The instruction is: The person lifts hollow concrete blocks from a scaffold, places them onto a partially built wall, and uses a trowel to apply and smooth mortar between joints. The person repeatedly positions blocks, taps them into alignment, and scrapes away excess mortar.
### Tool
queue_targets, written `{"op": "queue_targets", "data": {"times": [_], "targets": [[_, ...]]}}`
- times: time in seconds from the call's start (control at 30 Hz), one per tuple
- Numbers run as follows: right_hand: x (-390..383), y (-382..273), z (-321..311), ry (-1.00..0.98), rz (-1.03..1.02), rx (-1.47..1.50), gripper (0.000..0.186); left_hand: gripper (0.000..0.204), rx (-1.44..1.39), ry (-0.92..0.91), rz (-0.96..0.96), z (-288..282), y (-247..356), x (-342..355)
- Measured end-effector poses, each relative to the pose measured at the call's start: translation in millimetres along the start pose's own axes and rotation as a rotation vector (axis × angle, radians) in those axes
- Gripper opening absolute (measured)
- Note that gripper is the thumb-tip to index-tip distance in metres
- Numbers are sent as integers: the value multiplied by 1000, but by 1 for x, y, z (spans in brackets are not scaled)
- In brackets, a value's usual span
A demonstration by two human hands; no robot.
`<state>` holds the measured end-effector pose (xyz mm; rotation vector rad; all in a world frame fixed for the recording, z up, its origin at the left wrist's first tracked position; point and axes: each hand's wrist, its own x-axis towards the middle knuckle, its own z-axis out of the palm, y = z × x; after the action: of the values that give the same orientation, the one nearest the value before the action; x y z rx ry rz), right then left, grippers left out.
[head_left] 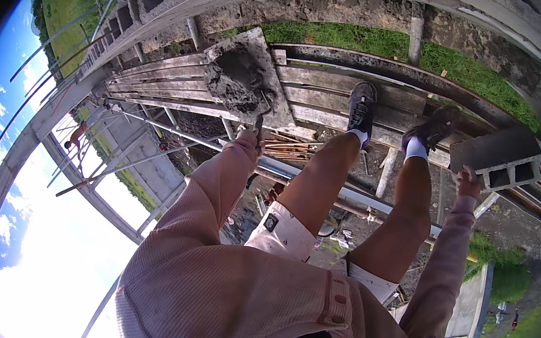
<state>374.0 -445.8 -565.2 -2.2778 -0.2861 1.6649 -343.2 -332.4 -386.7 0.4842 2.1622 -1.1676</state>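
While the person is standing on the plank scaffold [336, 89], the left hand [248, 137] is gripping a mortar-loaded trowel [244, 80] at upper centre; the right hand [467, 182] is clasping a concrete block [501, 158] at right.

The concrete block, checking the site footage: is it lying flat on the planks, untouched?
No, the right hand grips the hollow concrete block above the wooden planks.

Label on your shorts [270, 222]: a small dark square patch with a pale mark, sewn at the hem of the pale left shorts leg, just above your left knee.
Packages: none that you can make out.
Signs: none.
Screens: none.
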Motion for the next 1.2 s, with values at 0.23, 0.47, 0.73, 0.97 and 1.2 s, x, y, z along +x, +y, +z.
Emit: {"op": "queue_targets", "data": {"times": [0.23,0.47,0.73,0.97,1.2], "targets": [[0,-3,35,784,-51,-443,41,43,-59,76,104,-32,-19,127],[24,-6,59,778,102,-442,57,42,-240,87,106,-11,-1,222],[15,-6,59,692,82,-384,58,41,-340,38,176,5,29,183],[-28,-34,53,545,127,-149,67,40,-336,-105,346,3,90,81],[-20,-23,78,928,921,567,86,40,-108,-416,888,-26,309,-48]]}}
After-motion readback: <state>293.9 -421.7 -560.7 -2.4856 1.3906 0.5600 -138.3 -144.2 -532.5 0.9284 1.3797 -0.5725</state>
